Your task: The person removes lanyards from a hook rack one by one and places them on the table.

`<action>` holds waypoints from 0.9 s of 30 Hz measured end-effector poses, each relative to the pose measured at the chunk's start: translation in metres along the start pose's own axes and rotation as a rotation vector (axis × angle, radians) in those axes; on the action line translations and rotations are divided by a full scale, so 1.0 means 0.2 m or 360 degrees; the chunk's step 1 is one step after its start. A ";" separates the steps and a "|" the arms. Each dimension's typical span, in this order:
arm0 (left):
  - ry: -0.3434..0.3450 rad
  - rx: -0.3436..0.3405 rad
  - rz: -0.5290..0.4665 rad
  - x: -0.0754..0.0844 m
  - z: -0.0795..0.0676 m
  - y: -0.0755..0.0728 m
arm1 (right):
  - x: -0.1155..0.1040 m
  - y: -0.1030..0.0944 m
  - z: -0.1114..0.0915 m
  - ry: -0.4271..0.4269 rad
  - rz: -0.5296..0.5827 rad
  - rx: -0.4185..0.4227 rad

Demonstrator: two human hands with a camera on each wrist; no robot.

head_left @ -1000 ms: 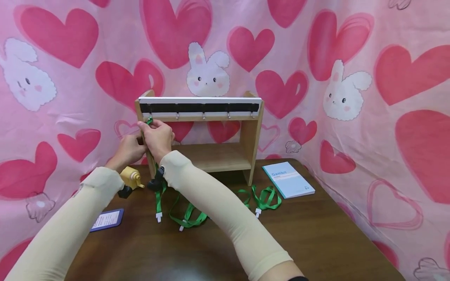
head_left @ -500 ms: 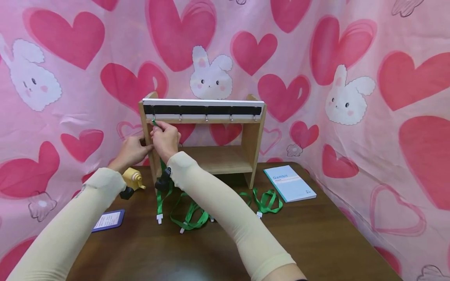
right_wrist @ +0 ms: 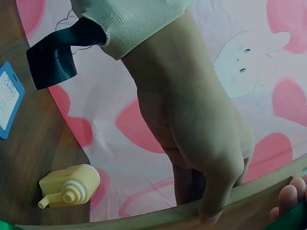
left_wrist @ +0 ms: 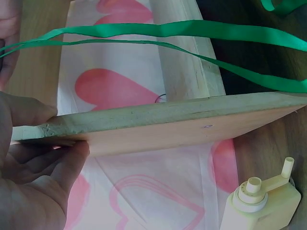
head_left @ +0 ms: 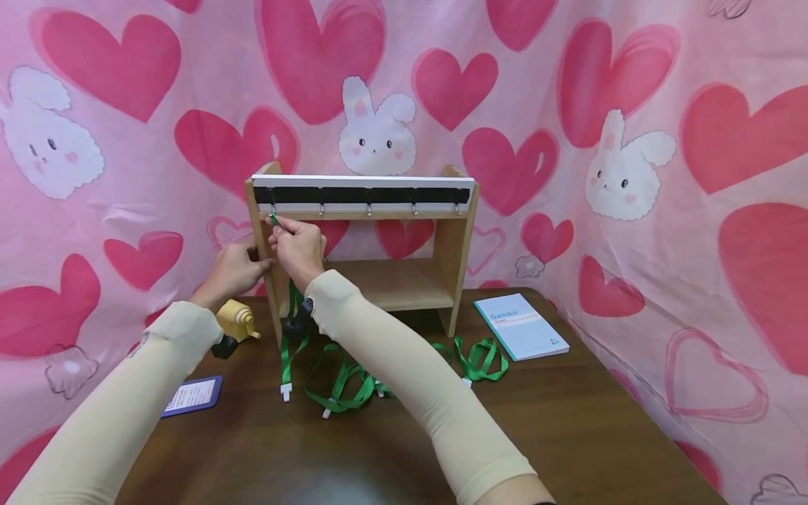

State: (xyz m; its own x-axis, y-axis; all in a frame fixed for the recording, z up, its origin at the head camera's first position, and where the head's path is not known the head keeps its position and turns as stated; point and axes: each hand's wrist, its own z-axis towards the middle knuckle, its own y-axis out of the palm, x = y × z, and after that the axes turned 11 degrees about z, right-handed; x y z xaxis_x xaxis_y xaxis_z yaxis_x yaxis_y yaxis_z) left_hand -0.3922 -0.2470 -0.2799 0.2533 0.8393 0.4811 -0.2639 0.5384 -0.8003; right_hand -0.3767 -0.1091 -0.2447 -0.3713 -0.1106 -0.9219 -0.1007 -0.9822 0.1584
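Note:
A small wooden rack (head_left: 451,273) stands on the table, a row of metal hooks along its black-striped top bar. My left hand (head_left: 235,270) grips the rack's left side panel (left_wrist: 158,122), thumb on one face and fingers on the other. Just under the leftmost hook (head_left: 273,210), my right hand (head_left: 299,251) pinches a green lanyard (left_wrist: 182,29) between thumb and fingers. The lanyard's top end is right at the hook. Its straps run down to the tabletop, where a white clip (head_left: 286,391) lies.
More green lanyards (head_left: 344,400) lie in front of the rack, several with white clips. A blue-framed card (head_left: 194,395) and a yellow pump bottle (head_left: 236,319) are at left. A white-and-blue book (head_left: 520,326) lies at right. Pink heart-print cloth (head_left: 391,42) hangs behind.
My right hand has shifted slightly right and down from the leftmost hook, still pinching the lanyard. My left hand stays on the side panel. The head view has shifted a little.

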 end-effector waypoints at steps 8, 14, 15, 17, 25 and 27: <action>-0.0007 -0.0063 0.0003 0.00 0.00 0.00 | -0.02 -0.02 -0.02 0.0141 0.0140 -0.0019; 0.0006 -0.0005 0.0022 0.00 0.00 0.00 | -0.02 -0.02 -0.01 0.0146 0.0301 -0.0070; 0.0010 0.0006 0.0029 0.00 0.00 0.00 | -0.02 -0.02 -0.01 0.0137 0.0303 -0.0080; 0.0012 0.0016 0.0048 0.00 0.00 0.00 | -0.02 -0.03 -0.02 0.0132 0.0321 -0.0104; 0.0052 0.0067 0.0115 0.00 0.01 0.00 | -0.05 -0.04 -0.11 0.0159 0.0463 -0.0203; 0.0084 0.0122 0.0149 0.00 0.01 0.00 | -0.05 -0.04 -0.14 0.0205 0.0582 -0.0262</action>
State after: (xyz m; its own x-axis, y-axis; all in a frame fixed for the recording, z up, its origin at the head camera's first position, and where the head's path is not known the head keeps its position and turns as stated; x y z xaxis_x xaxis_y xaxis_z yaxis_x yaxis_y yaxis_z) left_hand -0.3937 -0.2463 -0.2785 0.2723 0.8821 0.3843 -0.3586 0.4636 -0.8102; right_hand -0.3456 -0.1036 -0.2473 -0.2358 -0.4643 -0.8537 0.1692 -0.8847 0.4344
